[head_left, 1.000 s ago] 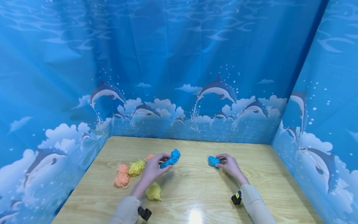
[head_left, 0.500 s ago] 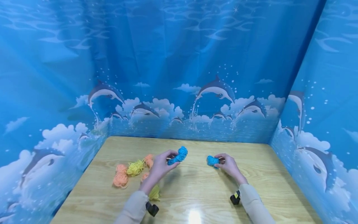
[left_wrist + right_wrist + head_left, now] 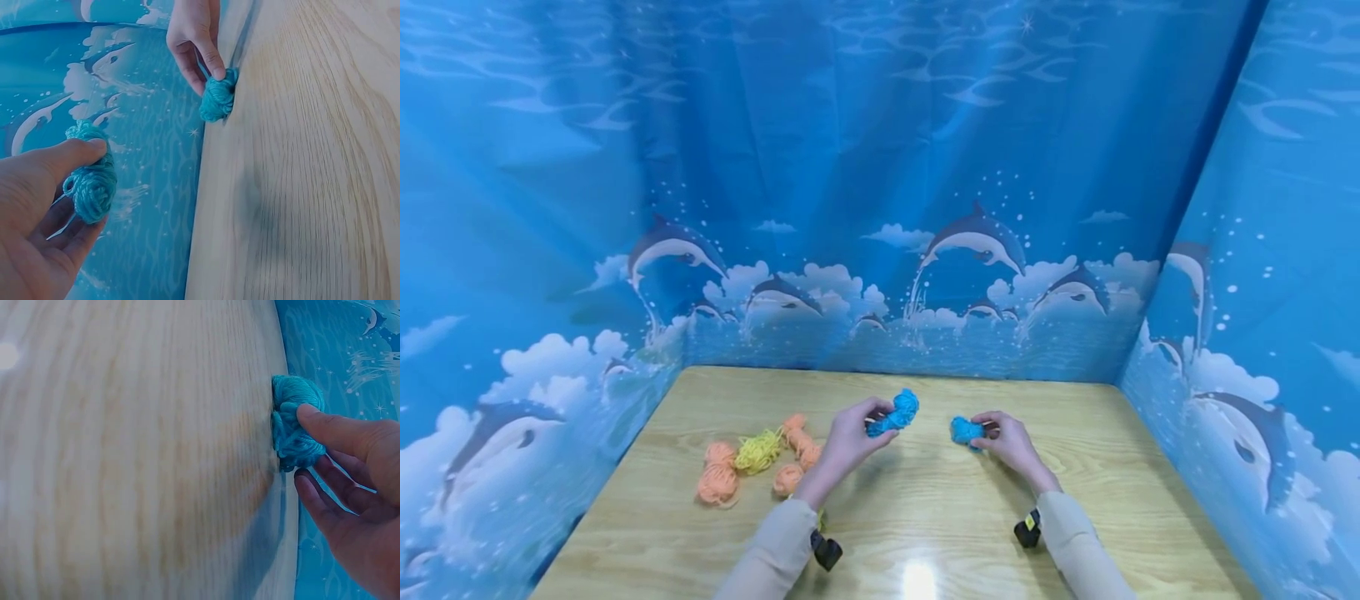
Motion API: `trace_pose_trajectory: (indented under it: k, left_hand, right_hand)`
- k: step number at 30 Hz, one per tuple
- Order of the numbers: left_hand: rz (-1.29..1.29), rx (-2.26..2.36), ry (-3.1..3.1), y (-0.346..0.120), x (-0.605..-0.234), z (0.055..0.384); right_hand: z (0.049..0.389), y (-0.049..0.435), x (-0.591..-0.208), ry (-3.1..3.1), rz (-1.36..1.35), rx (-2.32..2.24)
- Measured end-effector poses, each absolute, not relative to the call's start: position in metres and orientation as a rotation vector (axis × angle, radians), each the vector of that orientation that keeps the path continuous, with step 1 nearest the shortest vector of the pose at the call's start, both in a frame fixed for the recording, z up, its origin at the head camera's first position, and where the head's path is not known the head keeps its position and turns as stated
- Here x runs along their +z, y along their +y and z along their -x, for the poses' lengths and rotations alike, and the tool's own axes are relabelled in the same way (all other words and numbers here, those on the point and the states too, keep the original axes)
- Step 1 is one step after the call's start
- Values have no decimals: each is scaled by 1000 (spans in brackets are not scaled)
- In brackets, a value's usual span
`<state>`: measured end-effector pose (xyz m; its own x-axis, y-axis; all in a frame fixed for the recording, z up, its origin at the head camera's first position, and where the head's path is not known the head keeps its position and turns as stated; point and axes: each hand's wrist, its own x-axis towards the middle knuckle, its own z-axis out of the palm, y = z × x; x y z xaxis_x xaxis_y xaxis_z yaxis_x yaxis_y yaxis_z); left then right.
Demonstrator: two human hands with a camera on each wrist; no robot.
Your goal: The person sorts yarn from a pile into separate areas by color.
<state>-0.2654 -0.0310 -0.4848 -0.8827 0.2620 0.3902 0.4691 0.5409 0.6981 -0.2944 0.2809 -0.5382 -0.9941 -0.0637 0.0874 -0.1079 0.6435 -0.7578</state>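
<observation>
Wood-grain table [image 3: 955, 508]: orange yarn [image 3: 718, 483], yellow yarn [image 3: 758, 451] left; blue yarn bundle [image 3: 965, 431] right.

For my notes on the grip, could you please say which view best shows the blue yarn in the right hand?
The right wrist view: the blue yarn appears largest there, its strands clear. The head view shows it small, partly covered by the right hand; the left wrist view shows it farther off.

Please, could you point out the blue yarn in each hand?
Left blue yarn [image 3: 94, 183], left wrist view: middle of its wound strands.
Right blue yarn [image 3: 292, 435], right wrist view: strands near its middle.
</observation>
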Motion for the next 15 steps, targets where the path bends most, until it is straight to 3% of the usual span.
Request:
trace_pose_trajectory:
  k: [15]
  left_hand:
    - [532, -1264, -2579, -3, -500, 286]
  right_hand:
    - [295, 279, -539, -2822, -109, 1282]
